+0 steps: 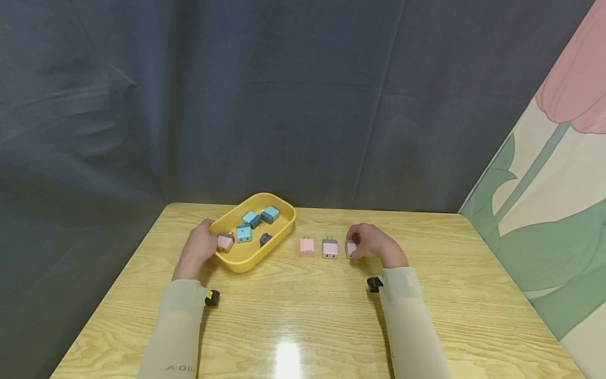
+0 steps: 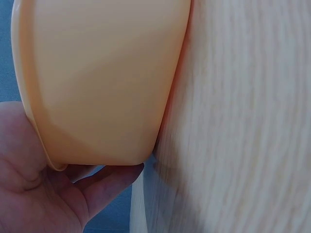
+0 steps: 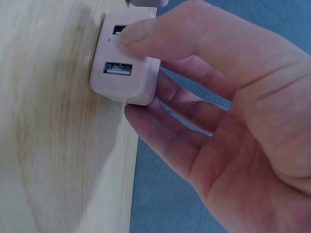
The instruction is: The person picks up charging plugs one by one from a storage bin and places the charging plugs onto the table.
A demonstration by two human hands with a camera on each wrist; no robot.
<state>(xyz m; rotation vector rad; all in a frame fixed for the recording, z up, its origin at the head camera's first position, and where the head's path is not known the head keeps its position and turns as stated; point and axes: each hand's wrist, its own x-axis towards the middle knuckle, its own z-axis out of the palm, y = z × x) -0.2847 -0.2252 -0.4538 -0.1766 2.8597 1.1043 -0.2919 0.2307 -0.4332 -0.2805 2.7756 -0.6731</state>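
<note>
One pale-pink charger (image 3: pixel 138 80): right hand (image 1: pixel 376 245) is pinching it near far edge of table (image 1: pixel 284 302) | two loose chargers (image 1: pixel 306 247) are lying left of it | left hand (image 1: pixel 199 245) is gripping yellow tray (image 1: pixel 258 257) toward far-left corner | tray is holding three blue chargers (image 1: pixel 243 233), one pinkish charger (image 1: pixel 224 243), one purple piece (image 1: pixel 265 240)

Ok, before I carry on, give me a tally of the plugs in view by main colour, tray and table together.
Pink plugs, counting the one in the right hand: 4
Blue plugs: 3
Dark purple plug: 1
Total: 8
</note>
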